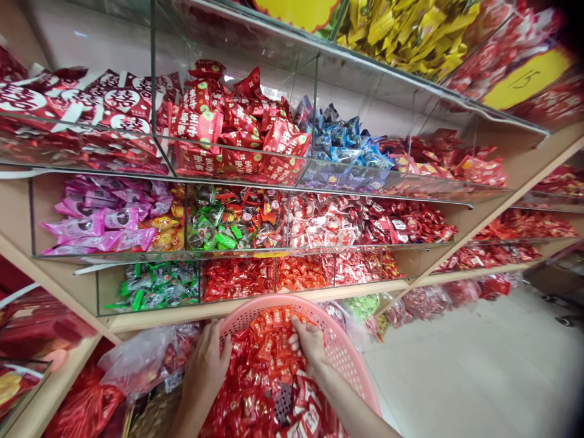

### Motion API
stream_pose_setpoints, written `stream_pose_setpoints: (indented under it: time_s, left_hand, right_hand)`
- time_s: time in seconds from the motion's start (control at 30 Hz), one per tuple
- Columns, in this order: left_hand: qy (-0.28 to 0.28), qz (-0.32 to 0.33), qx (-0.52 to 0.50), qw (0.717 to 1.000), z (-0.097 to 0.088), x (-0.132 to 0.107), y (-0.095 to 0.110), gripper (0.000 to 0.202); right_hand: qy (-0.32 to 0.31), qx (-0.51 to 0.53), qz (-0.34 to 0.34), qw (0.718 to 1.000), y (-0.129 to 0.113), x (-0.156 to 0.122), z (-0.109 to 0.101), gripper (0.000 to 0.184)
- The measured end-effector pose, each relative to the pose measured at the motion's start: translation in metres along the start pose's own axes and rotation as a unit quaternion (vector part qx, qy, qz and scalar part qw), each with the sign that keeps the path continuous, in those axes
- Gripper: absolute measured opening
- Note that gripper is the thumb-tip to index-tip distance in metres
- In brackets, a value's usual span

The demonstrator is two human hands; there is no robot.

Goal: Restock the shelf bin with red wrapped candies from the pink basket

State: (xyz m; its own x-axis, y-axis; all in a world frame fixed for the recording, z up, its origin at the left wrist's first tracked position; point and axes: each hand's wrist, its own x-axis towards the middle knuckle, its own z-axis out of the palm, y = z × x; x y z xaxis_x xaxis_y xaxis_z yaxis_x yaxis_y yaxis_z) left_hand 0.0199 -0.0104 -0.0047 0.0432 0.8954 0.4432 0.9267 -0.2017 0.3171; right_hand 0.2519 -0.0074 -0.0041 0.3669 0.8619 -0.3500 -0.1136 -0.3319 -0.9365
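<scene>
A pink plastic basket [353, 353] with a perforated wall is in front of me, filled with red and orange-red wrapped candies [274, 353]. My left hand [210, 353] is closed over the basket's left rim, with the thumb on the inner side. Inside the basket, at the right, my right hand [309, 340] has its fingers curled in beside the orange-red candies. Whatever those fingers hold, if anything, is hidden. Larger red-and-white packets [308, 404] lie nearer to me, next to a gap where the basket's dark holes show.
Behind the basket rise shelves with clear-fronted bins of candies: red packets [241, 128], blue ones [351, 143], purple ones [100, 219] and green ones [159, 283]. A wooden ledge [177, 316] runs just beyond the rim. Plastic bags [141, 359] sit low left; pale floor [456, 359] extends right.
</scene>
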Motion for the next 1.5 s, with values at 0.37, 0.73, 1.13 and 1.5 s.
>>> stream_pose_setpoints:
  time_s: [0.37, 0.73, 1.13, 1.5]
  left_hand:
    - [0.007, -0.005, -0.006, 1.000, 0.001, -0.001, -0.001, 0.035]
    - [0.014, -0.002, -0.014, 1.000, 0.004, -0.003, -0.003, 0.034]
    - [0.009, -0.001, -0.013, 1.000, 0.003, -0.004, -0.002, 0.034]
    - [0.009, -0.005, -0.005, 1.000, -0.001, -0.002, 0.001, 0.035]
  right_hand:
    - [-0.008, -0.273, -0.286, 0.918, -0.071, 0.076, -0.032, 0.035]
    - [-0.011, -0.643, -0.163, 0.748, -0.085, 0.144, 0.002, 0.022]
    - [0.012, -0.652, -0.227, 0.724, -0.089, 0.134, -0.002, 0.021]
    - [-0.043, -0.465, -0.463, 0.754, -0.087, 0.062, -0.033, 0.015]
